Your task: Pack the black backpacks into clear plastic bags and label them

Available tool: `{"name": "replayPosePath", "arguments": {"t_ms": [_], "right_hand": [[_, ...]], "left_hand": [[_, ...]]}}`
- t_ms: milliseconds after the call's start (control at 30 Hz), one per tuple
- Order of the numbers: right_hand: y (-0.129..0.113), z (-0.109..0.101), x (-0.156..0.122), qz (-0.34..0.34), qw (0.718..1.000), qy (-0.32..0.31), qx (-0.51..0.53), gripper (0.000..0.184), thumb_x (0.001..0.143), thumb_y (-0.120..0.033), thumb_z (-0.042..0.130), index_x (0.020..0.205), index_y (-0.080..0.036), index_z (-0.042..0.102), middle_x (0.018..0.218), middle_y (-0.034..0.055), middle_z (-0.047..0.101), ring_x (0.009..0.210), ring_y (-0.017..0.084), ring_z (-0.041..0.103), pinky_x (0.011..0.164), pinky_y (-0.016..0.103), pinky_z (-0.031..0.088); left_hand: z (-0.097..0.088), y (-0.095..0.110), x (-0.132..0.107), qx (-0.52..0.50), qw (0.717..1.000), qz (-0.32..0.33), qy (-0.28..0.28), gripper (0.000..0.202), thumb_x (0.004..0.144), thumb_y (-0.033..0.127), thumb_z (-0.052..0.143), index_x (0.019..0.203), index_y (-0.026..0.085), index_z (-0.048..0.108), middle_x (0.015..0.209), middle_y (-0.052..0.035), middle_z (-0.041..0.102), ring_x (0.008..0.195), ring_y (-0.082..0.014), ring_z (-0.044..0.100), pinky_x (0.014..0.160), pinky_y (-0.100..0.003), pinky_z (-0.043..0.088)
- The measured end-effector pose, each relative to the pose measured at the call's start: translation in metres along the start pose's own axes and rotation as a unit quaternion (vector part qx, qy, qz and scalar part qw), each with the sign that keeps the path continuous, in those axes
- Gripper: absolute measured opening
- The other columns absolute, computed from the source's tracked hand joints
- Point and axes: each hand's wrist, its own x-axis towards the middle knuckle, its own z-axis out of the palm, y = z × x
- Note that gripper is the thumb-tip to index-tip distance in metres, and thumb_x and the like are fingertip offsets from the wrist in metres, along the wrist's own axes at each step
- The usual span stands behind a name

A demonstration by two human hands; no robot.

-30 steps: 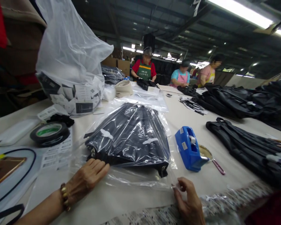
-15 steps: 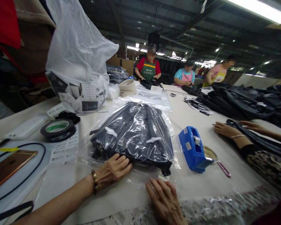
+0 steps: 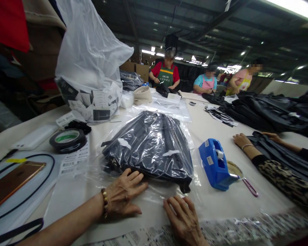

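A folded black item, garment or bag I cannot tell [image 3: 151,147], lies inside a clear plastic bag [image 3: 154,191] in front of me. Two white tags show through the film. My left hand [image 3: 125,193], with a beaded bracelet at the wrist, lies at the near edge of the black item. Its fingers are spread on the film and the thumb points right. My right hand [image 3: 183,217] rests palm down near the open end of the plastic, fingers stretched out and slightly bent. Neither hand grips anything.
A blue tape dispenser [image 3: 215,164] stands at right, beside a pink-handled tool [image 3: 250,188]. Black tape [image 3: 68,140], a phone [image 3: 15,184] and a plastic sack of tags [image 3: 92,75] are at left. A co-worker's sleeved arm [image 3: 277,174] reaches in; black goods [image 3: 272,109] lie behind.
My left hand has opened wider, its thumb now out to the side. My right hand stays nearly in place. The co-worker's hands at right have shifted over the dark fabric; the view has moved slightly.
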Motion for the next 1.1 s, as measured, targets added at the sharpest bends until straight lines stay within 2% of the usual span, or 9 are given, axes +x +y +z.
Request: {"name": "replayPosePath", "arguments": {"t_ms": [100, 200, 300, 400, 567, 767, 867, 967, 1100], "right_hand": [[0.001, -0.006, 0.009, -0.024, 1.000, -0.010, 0.011, 0.038, 0.090, -0.007, 0.027, 0.093, -0.014, 0.065, 0.090, 0.0071, 0.067, 0.095, 0.019, 0.054, 0.091, 0.035, 0.032], [0.005, -0.011, 0.025, -0.029, 0.999, -0.021, 0.013, 0.037, 0.089, -0.004, 0.027, 0.091, -0.013, 0.062, 0.099, 0.0090, 0.066, 0.101, 0.021, 0.053, 0.091, 0.037, 0.033], [0.012, -0.012, 0.039, 0.013, 0.999, -0.047, -0.011, 0.031, 0.090, -0.007, 0.030, 0.086, -0.014, 0.060, 0.079, 0.0070, 0.064, 0.080, 0.018, 0.055, 0.075, 0.032, 0.036], [0.018, -0.008, 0.046, 0.071, 0.993, -0.068, -0.062, 0.027, 0.092, -0.014, 0.035, 0.076, -0.017, 0.056, 0.056, 0.0004, 0.049, 0.055, 0.014, 0.042, 0.057, 0.029, 0.028], [0.019, 0.000, 0.047, 0.109, 0.987, -0.056, -0.103, 0.031, 0.094, -0.019, 0.037, 0.065, -0.020, 0.048, 0.053, -0.0009, 0.045, 0.050, 0.014, 0.039, 0.054, 0.030, 0.024], [0.021, 0.003, 0.049, 0.104, 0.985, -0.038, -0.133, 0.032, 0.094, -0.021, 0.038, 0.065, -0.020, 0.048, 0.052, -0.0012, 0.046, 0.048, 0.014, 0.042, 0.053, 0.030, 0.024], [0.023, 0.004, 0.051, 0.102, 0.982, -0.030, -0.154, 0.032, 0.094, -0.021, 0.040, 0.062, -0.020, 0.047, 0.051, -0.0014, 0.044, 0.047, 0.014, 0.041, 0.052, 0.031, 0.023], [0.025, 0.000, 0.050, 0.098, 0.984, -0.025, -0.146, 0.031, 0.093, -0.022, 0.042, 0.062, -0.020, 0.047, 0.051, -0.0016, 0.043, 0.048, 0.014, 0.040, 0.052, 0.031, 0.024], [0.032, -0.021, 0.034, 0.083, 0.993, -0.049, -0.062, 0.011, 0.090, -0.016, 0.045, 0.091, -0.012, 0.056, 0.059, -0.0004, 0.051, 0.056, 0.013, 0.045, 0.060, 0.029, 0.031]], "left_hand": [[0.004, 0.003, 0.003, 0.036, 0.999, -0.018, 0.002, 0.036, 0.082, 0.041, 0.053, 0.110, 0.019, 0.052, 0.109, -0.0108, 0.055, 0.097, -0.0251, 0.048, 0.080, -0.041, 0.033], [0.008, 0.004, 0.007, 0.048, 0.998, -0.047, 0.019, 0.010, 0.085, 0.020, 0.048, 0.093, 0.018, 0.055, 0.098, -0.0062, 0.060, 0.087, -0.0201, 0.051, 0.075, -0.037, 0.033], [0.007, 0.004, 0.011, 0.018, 0.996, -0.088, 0.015, 0.012, 0.087, 0.015, 0.045, 0.078, 0.017, 0.054, 0.083, -0.0027, 0.060, 0.076, -0.0174, 0.051, 0.070, -0.034, 0.033], [0.002, 0.004, 0.015, 0.009, 0.993, -0.118, 0.016, 0.019, 0.086, 0.009, 0.042, 0.072, 0.018, 0.051, 0.071, -0.0006, 0.057, 0.065, -0.0161, 0.049, 0.064, -0.032, 0.032], [-0.002, 0.013, 0.032, 0.047, 0.991, -0.103, 0.076, 0.020, 0.087, 0.012, 0.041, 0.070, 0.018, 0.048, 0.063, -0.0005, 0.052, 0.057, -0.0164, 0.043, 0.057, -0.031, 0.029], [0.003, 0.020, 0.069, 0.023, 0.987, -0.069, 0.142, 0.018, 0.086, 0.022, 0.050, 0.069, 0.019, 0.048, 0.070, -0.0018, 0.051, 0.066, -0.0174, 0.044, 0.059, -0.030, 0.030], [0.006, 0.014, 0.081, -0.026, 0.989, -0.075, 0.123, 0.014, 0.084, 0.021, 0.053, 0.071, 0.018, 0.050, 0.077, -0.0020, 0.054, 0.072, -0.0171, 0.046, 0.064, -0.030, 0.032], [0.009, 0.006, 0.086, -0.098, 0.989, -0.098, 0.061, 0.013, 0.083, 0.021, 0.056, 0.071, 0.017, 0.051, 0.078, -0.0011, 0.055, 0.072, -0.0160, 0.047, 0.065, -0.030, 0.034], [0.014, 0.000, 0.085, -0.163, 0.976, -0.142, 0.018, 0.017, 0.085, 0.022, 0.054, 0.070, 0.016, 0.050, 0.074, 0.0005, 0.053, 0.069, -0.0143, 0.046, 0.065, -0.028, 0.035]]}}
